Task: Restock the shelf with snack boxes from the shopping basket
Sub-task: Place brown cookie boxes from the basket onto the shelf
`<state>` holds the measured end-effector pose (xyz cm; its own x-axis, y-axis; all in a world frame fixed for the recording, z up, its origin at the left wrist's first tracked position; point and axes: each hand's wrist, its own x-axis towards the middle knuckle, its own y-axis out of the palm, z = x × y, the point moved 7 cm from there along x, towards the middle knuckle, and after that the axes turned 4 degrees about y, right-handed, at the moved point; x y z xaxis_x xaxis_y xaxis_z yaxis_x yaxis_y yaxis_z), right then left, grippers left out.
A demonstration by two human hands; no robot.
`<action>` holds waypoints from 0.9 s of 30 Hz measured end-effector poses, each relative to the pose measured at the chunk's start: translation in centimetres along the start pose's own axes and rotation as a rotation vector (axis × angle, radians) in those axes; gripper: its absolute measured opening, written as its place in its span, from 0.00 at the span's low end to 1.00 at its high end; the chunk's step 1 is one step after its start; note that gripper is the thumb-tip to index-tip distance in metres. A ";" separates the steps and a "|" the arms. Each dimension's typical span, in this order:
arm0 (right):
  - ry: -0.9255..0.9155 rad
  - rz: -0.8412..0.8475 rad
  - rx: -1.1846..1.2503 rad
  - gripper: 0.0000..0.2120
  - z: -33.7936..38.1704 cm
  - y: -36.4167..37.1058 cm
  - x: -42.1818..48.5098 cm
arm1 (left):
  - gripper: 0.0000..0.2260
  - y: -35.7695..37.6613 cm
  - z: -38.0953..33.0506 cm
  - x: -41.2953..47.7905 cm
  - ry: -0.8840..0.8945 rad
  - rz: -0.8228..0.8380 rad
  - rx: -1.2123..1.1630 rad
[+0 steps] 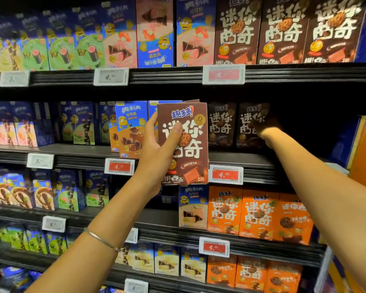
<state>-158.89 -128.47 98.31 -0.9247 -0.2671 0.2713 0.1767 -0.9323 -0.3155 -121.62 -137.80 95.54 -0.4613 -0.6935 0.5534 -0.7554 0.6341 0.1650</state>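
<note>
Left hand: your left hand point(154, 149) grips the brown snack box point(186, 149) upright, thumb across its front, fingers behind.
Right hand: your right hand point(260, 127) is inside the dark bay at 2 o'clock of that box, against the shelved brown boxes point(221, 125). It is blurred and shadowed, so its grip cannot be told.
Task item: held in front of the second shelf point(241, 159) edge.
Shelving: black tiers; red price tag point(226, 174) at 4 o'clock of the held box; orange boxes point(260, 214) at 5 o'clock, one tier down.
Wrist: bracelet point(101, 240) on your left arm.
</note>
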 end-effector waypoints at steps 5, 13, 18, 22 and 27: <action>-0.022 -0.015 -0.009 0.35 0.0 1.1 0.2 | 0.30 0.3 -0.1 -0.1 -0.007 0.002 0.012; 0.107 -0.039 -0.010 0.37 0.3 -0.1 -2.2 | 0.30 0.7 0.1 -0.2 -0.010 0.025 -0.028; -0.210 -0.160 0.342 0.13 4.0 -2.7 -11.9 | 0.30 1.0 0.6 -0.4 -0.005 0.031 -0.027; -0.552 0.170 0.447 0.15 7.6 -2.0 -19.9 | 0.32 1.7 0.8 -0.6 0.004 0.053 -0.010; -0.725 0.410 0.414 0.15 9.5 -1.5 -23.4 | 0.29 2.3 1.0 -0.7 0.012 0.063 -0.028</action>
<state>-134.33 -123.16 101.12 -0.3511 -0.5518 0.7564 0.6783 -0.7068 -0.2008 -123.55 -136.23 94.72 -0.5014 -0.6481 0.5733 -0.7117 0.6857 0.1527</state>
